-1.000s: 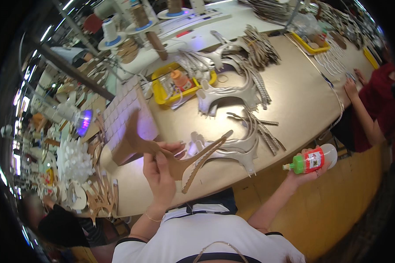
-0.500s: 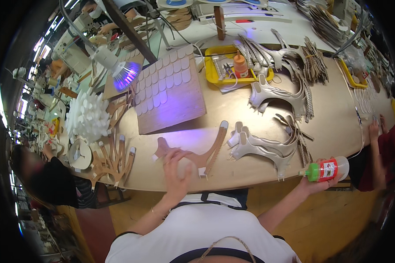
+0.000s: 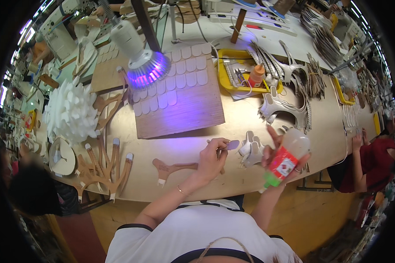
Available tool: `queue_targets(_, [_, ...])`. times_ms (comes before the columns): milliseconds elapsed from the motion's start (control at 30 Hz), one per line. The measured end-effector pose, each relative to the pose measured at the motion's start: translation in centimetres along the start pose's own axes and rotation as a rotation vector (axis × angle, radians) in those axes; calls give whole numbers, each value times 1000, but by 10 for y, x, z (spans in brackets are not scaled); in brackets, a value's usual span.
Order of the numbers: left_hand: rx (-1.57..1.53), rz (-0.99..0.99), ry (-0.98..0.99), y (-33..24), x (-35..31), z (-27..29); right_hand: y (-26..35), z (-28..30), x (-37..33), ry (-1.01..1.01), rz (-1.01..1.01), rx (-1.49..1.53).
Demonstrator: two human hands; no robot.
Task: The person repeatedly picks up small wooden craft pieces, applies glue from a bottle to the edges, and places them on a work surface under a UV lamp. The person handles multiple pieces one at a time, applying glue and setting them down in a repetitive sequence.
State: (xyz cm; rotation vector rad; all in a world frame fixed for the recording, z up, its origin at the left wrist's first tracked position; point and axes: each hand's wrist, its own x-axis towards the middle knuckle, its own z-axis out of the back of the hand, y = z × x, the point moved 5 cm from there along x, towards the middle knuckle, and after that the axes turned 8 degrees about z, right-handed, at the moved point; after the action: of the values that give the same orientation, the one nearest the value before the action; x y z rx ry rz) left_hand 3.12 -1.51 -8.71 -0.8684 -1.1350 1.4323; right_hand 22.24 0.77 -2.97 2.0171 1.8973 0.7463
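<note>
My left hand (image 3: 213,161) pinches a small rounded greyish tab (image 3: 234,144) between thumb and fingertips. I cannot tell whether it is loose or the end of the strap piece below. That brown forked strap piece (image 3: 176,168) lies on the table, partly hidden by my left hand. My right hand (image 3: 267,154) is closed around a squeeze bottle (image 3: 283,161) with a red label and green cap. The bottle is tilted, its green nozzle pointing down and left. Pale strap pieces (image 3: 252,148) lie between my hands.
A lit lamp (image 3: 147,70) hangs over a board (image 3: 184,116) covered in rows of rounded tabs. Behind stands a yellow tray (image 3: 226,83) with an orange bottle (image 3: 256,75). Brown straps (image 3: 105,168) and a white pile (image 3: 71,113) lie left. Co-workers sit on both sides.
My left hand has moved right, off the strap piece's left part, and now pinches the tab. My right hand has brought the bottle up and left over the table, tipping its nozzle downward.
</note>
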Motion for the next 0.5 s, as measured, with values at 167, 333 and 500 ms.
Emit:
queue_targets(167, [4, -311, -273, -27, 2, 52, -71, -65, 14, 405, -212, -88])
queue_targets(333, [-80, -314, -380, -32, 10, 88, -109, -84, 30, 393, -192, 15])
queue_targets(500, [-216, -170, -365, -19, 25, 102, -139, -90, 55, 392, -216, 226])
